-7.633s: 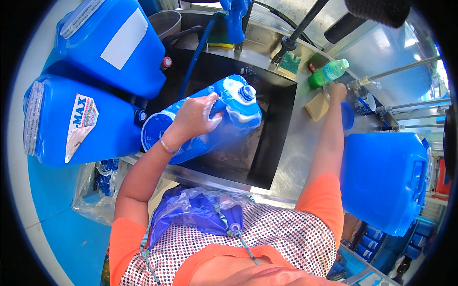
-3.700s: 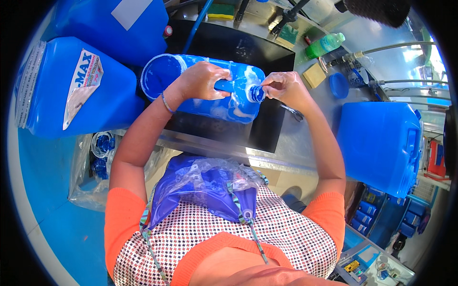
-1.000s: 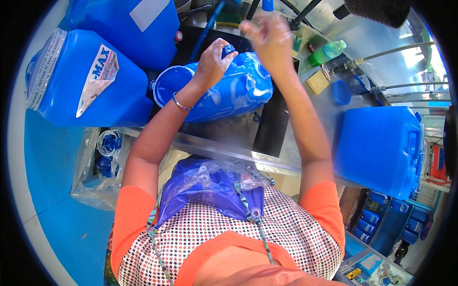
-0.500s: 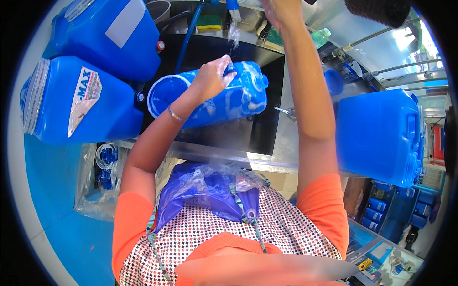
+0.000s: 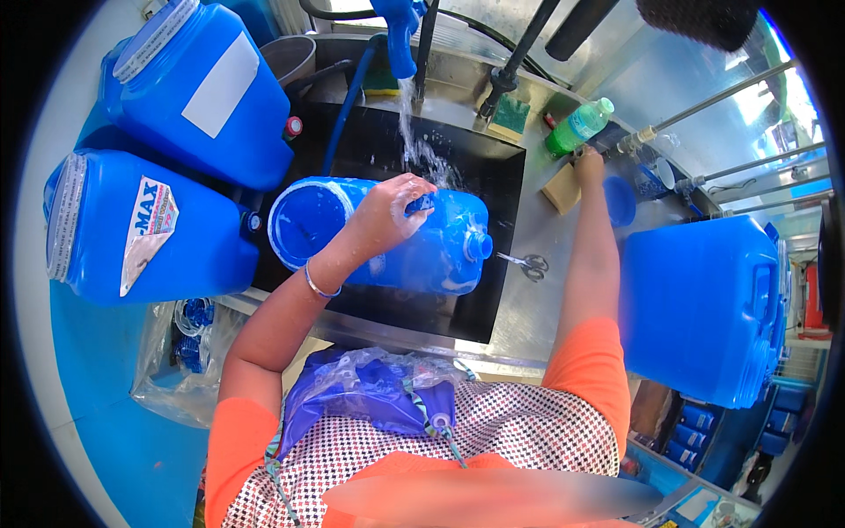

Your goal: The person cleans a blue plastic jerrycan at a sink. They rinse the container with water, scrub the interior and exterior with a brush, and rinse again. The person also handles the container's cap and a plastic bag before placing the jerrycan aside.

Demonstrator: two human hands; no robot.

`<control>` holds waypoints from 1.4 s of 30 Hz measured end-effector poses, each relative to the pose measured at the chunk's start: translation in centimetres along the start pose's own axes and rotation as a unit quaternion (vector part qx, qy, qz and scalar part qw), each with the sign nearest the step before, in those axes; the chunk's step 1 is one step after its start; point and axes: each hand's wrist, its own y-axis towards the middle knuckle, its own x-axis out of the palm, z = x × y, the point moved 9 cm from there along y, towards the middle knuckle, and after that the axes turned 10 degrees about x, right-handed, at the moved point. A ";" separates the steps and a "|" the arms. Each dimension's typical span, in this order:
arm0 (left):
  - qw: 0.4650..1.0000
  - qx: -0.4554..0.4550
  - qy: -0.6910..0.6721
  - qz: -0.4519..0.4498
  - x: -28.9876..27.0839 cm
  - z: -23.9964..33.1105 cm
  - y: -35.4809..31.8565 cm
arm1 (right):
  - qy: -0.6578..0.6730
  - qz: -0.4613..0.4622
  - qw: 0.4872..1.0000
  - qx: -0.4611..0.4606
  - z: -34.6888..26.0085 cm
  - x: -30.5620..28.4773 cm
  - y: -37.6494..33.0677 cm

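Observation:
A large blue jug [image 5: 396, 255] lies on its side in the black sink [image 5: 387, 321], with its wide round opening to the left and its small spout to the right. Suds and water wet its surface. My left hand [image 5: 392, 211] is wrapped round the jug's handle. Over the steel counter at the right, my right hand [image 5: 589, 164] is beside a beige block [image 5: 562, 190] and just below a green bottle [image 5: 578, 128]. Its fingers look curled, but what they hold, if anything, is hidden. Water runs from a blue tap [image 5: 400, 44] behind the jug.
Two blue containers, one upper [image 5: 207, 97] and one lower [image 5: 158, 233], stand at the left. Another blue container [image 5: 700, 304] is at the right. Scissors [image 5: 525, 265] lie right of the sink. A green sponge [image 5: 510, 117] and a blue lid [image 5: 620, 201] are on the counter.
My right hand has come down from near the tap to the right side of the counter. My left hand keeps its hold on the jug. The view has shifted, showing more of the tap.

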 end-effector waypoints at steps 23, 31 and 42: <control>0.994 0.044 0.028 0.092 -2.6 -3.0 1.7 | 0.266 -0.113 0.917 -0.274 -30.0 -22.5 -19.7; 0.994 0.028 -0.017 0.105 -2.4 -3.1 0.4 | 0.230 -0.155 0.948 -0.154 -28.4 -21.7 -18.5; 0.992 0.044 0.032 0.111 -2.5 -3.0 0.8 | 0.239 -0.165 0.925 -0.246 -28.8 -21.1 -18.8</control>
